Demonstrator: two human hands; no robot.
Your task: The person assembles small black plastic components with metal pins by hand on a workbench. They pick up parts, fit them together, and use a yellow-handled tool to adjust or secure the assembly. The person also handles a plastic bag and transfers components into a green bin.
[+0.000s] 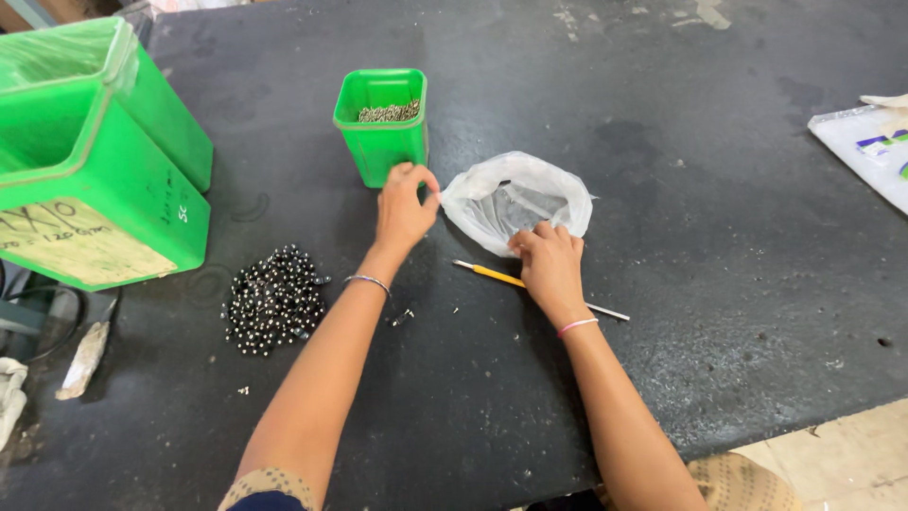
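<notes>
Bag: clear plastic bag (515, 201) lies mid-surface, mouth open.
Left hand (404, 210): grip pinches the bag's edge at 9 o'clock.
Right hand (549, 265): presses the rim at 6 o'clock – whether the fingers close on it is hidden.
Label: pale rectangular sticker on the big green bin (95, 161), at 9 o'clock.
Small green tub (381, 123): just beyond the left hand – contents hard to make out.

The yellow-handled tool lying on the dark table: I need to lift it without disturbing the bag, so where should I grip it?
Probably pinch the bare thin metal end, coming from the right side; the yellow handle runs under the right hand and close to the clear plastic bag.
</notes>
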